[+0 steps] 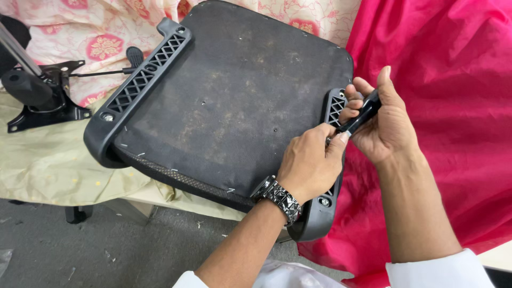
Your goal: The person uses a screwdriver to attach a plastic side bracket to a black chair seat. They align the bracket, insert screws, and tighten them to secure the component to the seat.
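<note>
Fingers [358,101] of both hands apparently pinch the black tool [360,116] between them

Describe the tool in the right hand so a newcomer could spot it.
Start at the big black upturned chair seat on the cloth-covered table. At its right-side bracket, the right hand holds a short black tool; the left hand pinches its lower end. It is the only loose thing held.

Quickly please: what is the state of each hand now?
Left hand: closed, fingertips pinching the lower end of the black tool handle, over the chair seat's armrest bracket.
Right hand: closed around the same handle.
</note>
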